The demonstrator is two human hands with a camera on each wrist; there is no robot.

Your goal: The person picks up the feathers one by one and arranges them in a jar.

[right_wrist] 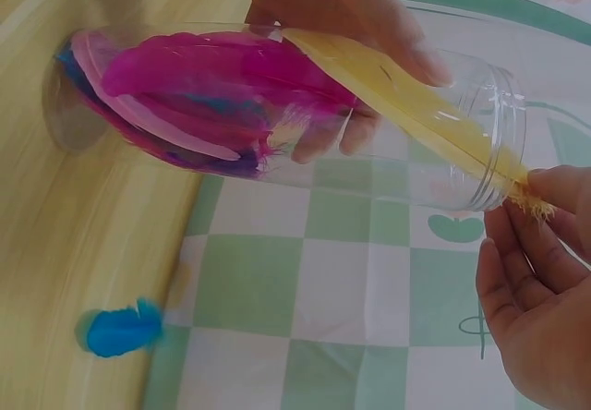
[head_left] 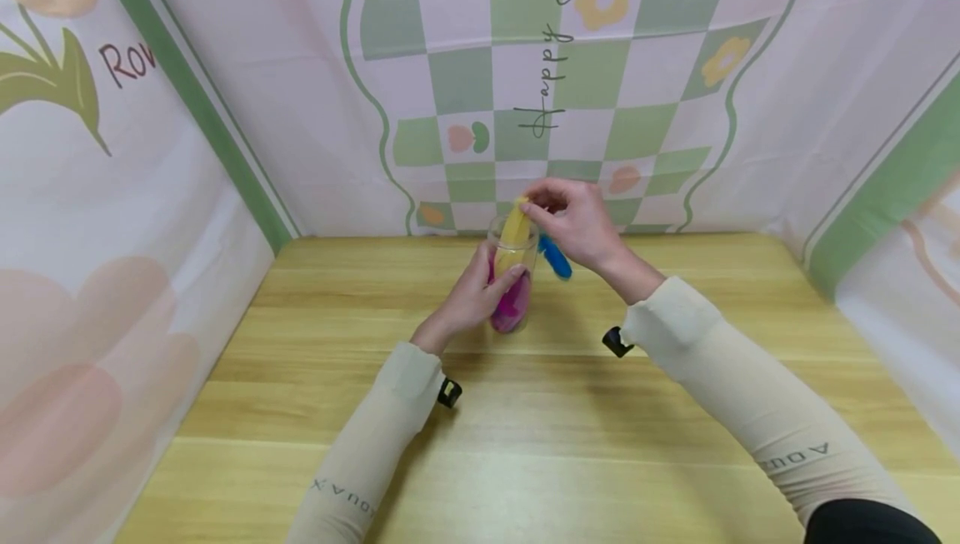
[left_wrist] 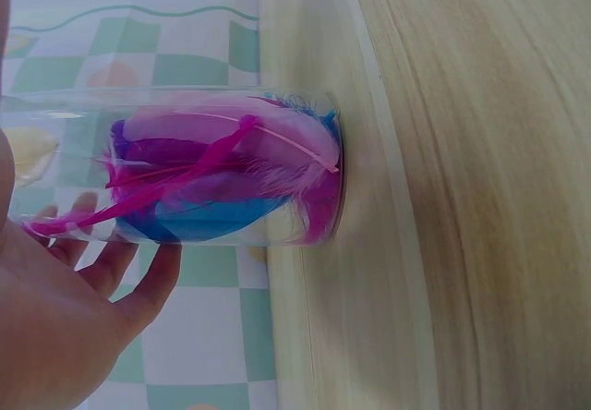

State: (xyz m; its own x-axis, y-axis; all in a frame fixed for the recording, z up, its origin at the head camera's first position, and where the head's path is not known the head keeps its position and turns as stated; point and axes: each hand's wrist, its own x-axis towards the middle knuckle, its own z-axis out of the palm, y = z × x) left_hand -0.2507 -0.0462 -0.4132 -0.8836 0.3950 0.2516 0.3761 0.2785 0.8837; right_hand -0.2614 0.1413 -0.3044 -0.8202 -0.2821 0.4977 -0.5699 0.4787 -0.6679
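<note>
A clear plastic jar (head_left: 532,258) stands upright on the wooden table, held round its side by my left hand (head_left: 477,290). Magenta, pink, purple and blue feathers (right_wrist: 212,78) lie bunched in its lower part. Between the thumb and fingers of my right hand (head_left: 576,219), at the jar's mouth, the tip of a yellow feather (right_wrist: 397,96) is pinched. Most of that yellow feather slants down inside the jar. On the table behind and to the right of the jar lies a loose blue feather (head_left: 556,259), touched by neither hand.
The wooden table (head_left: 525,444) reaches back to a hanging cloth (head_left: 457,86) with green checks and flowers. Printed cloth also hangs along the left and right sides. A black wrist mount (head_left: 617,342) sticks out from the right sleeve, another (head_left: 450,392) from the left.
</note>
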